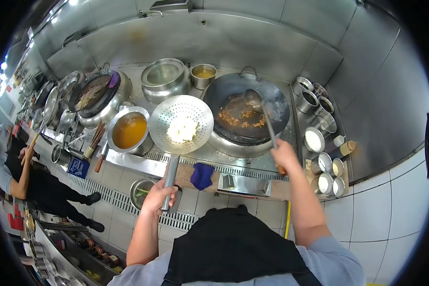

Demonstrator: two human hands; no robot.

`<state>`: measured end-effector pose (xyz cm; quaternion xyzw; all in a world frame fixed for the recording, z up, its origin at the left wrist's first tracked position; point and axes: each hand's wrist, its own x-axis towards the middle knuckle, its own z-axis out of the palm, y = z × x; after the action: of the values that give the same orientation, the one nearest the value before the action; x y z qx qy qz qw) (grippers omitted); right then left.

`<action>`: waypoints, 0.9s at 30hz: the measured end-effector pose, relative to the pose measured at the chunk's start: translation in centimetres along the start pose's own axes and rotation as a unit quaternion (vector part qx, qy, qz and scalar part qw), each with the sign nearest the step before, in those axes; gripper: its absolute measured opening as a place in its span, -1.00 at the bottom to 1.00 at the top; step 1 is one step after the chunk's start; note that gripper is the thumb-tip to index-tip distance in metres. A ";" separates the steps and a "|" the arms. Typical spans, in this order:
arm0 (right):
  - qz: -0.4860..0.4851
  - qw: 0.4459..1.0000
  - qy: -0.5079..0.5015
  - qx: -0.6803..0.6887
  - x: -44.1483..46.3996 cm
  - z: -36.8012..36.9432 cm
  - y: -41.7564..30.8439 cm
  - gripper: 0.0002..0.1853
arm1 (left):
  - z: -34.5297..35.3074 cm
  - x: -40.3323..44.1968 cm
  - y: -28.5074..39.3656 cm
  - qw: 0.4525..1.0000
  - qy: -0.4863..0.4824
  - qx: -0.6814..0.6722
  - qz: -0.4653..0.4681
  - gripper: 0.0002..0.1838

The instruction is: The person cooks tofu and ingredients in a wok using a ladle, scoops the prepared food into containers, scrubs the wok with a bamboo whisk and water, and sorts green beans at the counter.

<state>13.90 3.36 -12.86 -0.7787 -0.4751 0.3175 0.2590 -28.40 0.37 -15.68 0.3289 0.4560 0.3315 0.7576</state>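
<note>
My left hand [160, 196] is closed around the handle of a perforated strainer [159, 124], held level beside the wok. A pile of pale, whitish food pieces [182, 130] lies in the strainer; their kind I cannot make out. My right hand [284, 155] grips the long handle of a metal ladle [253, 97], whose bowl is down inside the large dark wok [279, 107]. Small browned bits [247, 114] and oil lie in the wok, and some steam rises at its right side.
Left of the strainer stands a pot of orange-brown liquid [129, 131]. Behind are a lidded pot [164, 76] and a small pot of yellow liquid [203, 74]. Seasoning containers [314, 139] line the right. A purple cloth [202, 176] lies at the front edge. Another person [38, 174] stands far left.
</note>
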 end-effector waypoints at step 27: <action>0.168 0.746 -0.290 0.576 -2.4 -0.7 -2.4 -0.71 | 2.2 2.3 6.2 0.995 0.003 0.087 0.057 -0.72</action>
<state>12.22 2.10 -10.11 -0.4189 -0.1160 0.7798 0.4505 -26.85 5.28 -11.01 0.4180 0.4659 0.3338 0.7049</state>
